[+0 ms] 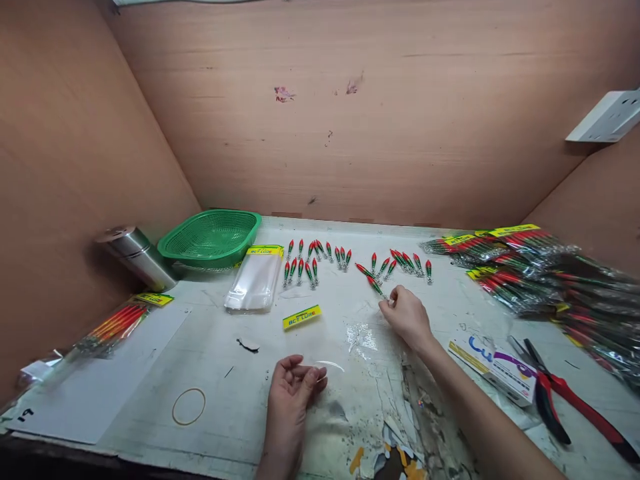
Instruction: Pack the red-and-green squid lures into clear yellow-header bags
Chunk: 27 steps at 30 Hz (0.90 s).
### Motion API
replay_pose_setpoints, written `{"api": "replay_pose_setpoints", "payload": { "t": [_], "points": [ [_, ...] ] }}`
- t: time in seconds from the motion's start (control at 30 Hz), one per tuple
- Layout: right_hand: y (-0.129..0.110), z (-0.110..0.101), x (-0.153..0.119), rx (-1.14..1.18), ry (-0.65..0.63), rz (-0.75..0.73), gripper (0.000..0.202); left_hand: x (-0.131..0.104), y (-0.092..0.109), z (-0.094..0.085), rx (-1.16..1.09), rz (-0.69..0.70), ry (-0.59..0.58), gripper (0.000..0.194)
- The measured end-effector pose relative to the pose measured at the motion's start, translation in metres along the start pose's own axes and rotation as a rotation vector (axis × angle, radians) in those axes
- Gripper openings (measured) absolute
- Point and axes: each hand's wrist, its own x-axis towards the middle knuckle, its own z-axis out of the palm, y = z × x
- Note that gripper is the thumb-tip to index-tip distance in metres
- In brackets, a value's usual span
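My left hand (295,400), low in the middle, is closed on the lower end of a clear plastic bag with a yellow BCT LURE header (301,317). The bag's curved open edge shows by the fingertips. Further right, my right hand (407,317) pinches the clear tail end of a red-and-green fishing lure (375,287). Another lure (365,269) lies just beyond it. More such lures stretch across the table in a left group (300,269) and a right group (405,261).
A stack of clear bags (255,280) lies beside a green basket (213,233) and a steel flask (137,257). Packed lures (520,273) pile up at right, near red-handled pliers (575,400) and a small box (493,370). A rubber band (189,407) is at left.
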Motion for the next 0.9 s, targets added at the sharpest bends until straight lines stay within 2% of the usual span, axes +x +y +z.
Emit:
{"api": "replay_pose_setpoints", "payload": {
  "t": [0.07, 0.13, 0.2, 0.27, 0.33, 0.4, 0.5, 0.57, 0.67, 0.73, 0.8, 0.9],
  "points": [
    [0.008, 0.005, -0.003, 0.043, 0.027, -0.036, 0.019, -0.004, -0.001, 0.004, -0.017, 0.089, 0.036, 0.081],
    [0.012, 0.012, -0.006, 0.104, 0.058, -0.096, 0.021, -0.011, -0.001, 0.007, -0.016, 0.091, 0.077, 0.097],
    [0.014, 0.019, -0.007, 0.177, 0.090, -0.137, 0.016, -0.017, 0.002, 0.009, -0.068, -0.009, 0.136, 0.085],
    [0.016, 0.022, -0.006, 0.260, 0.120, -0.145, 0.013, -0.020, 0.010, 0.010, -0.184, -0.173, 0.181, 0.053],
    [0.020, 0.021, -0.003, 0.358, 0.128, -0.137, 0.015, -0.017, 0.020, 0.014, -0.311, -0.314, 0.184, 0.027],
    [0.025, 0.015, -0.001, 0.469, 0.107, -0.122, 0.024, -0.008, 0.031, 0.021, -0.387, -0.370, 0.162, 0.013],
    [0.027, -0.004, -0.005, 0.627, 0.039, -0.104, 0.042, 0.013, 0.045, 0.039, -0.417, -0.319, 0.112, 0.010],
    [0.022, -0.023, -0.015, 0.743, -0.006, -0.118, 0.047, 0.029, 0.052, 0.050, -0.404, -0.265, 0.068, 0.010],
    [0.007, -0.049, -0.038, 0.899, -0.108, -0.204, 0.038, 0.050, 0.060, 0.062, -0.380, -0.212, 0.002, 0.006],
    [-0.005, -0.057, -0.052, 0.882, -0.158, -0.299, 0.028, 0.060, 0.062, 0.066, -0.386, -0.202, -0.021, 0.005],
    [-0.014, -0.056, -0.062, 0.784, -0.091, -0.393, 0.018, 0.066, 0.063, 0.067, -0.402, -0.220, -0.036, 0.005],
    [-0.024, -0.043, -0.067, 0.697, 0.078, -0.501, 0.010, 0.067, 0.057, 0.064, -0.401, -0.254, -0.110, 0.006]
  ]
}}
